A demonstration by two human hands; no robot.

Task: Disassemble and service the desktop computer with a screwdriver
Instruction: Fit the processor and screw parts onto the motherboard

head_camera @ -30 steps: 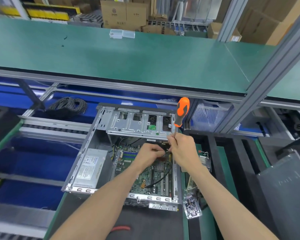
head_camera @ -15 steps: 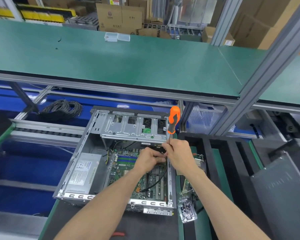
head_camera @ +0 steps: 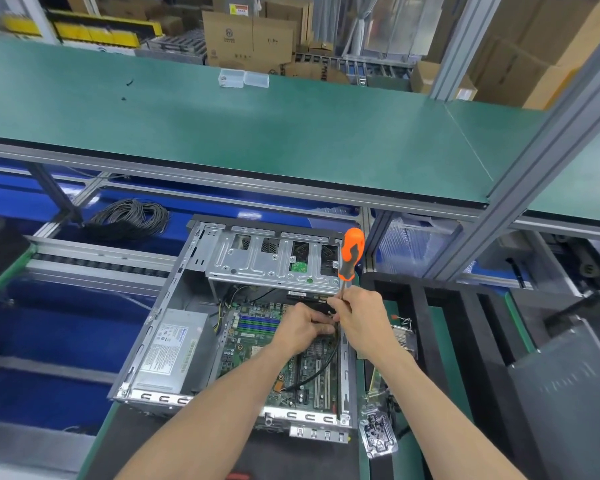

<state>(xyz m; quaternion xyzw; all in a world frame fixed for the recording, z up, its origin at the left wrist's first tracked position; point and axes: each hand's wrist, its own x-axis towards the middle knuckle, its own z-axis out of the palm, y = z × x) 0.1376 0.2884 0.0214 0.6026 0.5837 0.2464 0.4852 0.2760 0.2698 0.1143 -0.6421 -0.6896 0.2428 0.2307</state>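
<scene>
An open desktop computer case [head_camera: 160, 327] lies flat on the bench, its green motherboard [head_camera: 253, 344] and grey power supply [head_camera: 168, 351] exposed. A silver drive cage [head_camera: 267, 263] spans the far end. My right hand [head_camera: 361, 320] grips the shaft of an orange-handled screwdriver [head_camera: 351, 252], which stands nearly upright with its handle up. My left hand [head_camera: 303, 327] sits close beside it over the board, fingers curled round a dark part that they mostly hide. A black cable [head_camera: 321, 370] runs from under the hands across the board.
A green shelf [head_camera: 257, 133] overhangs the far side, carried by a grey aluminium post [head_camera: 520, 188]. A coil of black wire [head_camera: 129, 216] lies at the back left. A metal I/O plate [head_camera: 378, 433] and a heatsink [head_camera: 404, 336] rest right of the case. Black trays [head_camera: 465, 341] stand further right.
Both hands stay together over the board at the same spot in the case. The view has shifted a little; the screwdriver remains upright in my right hand.
</scene>
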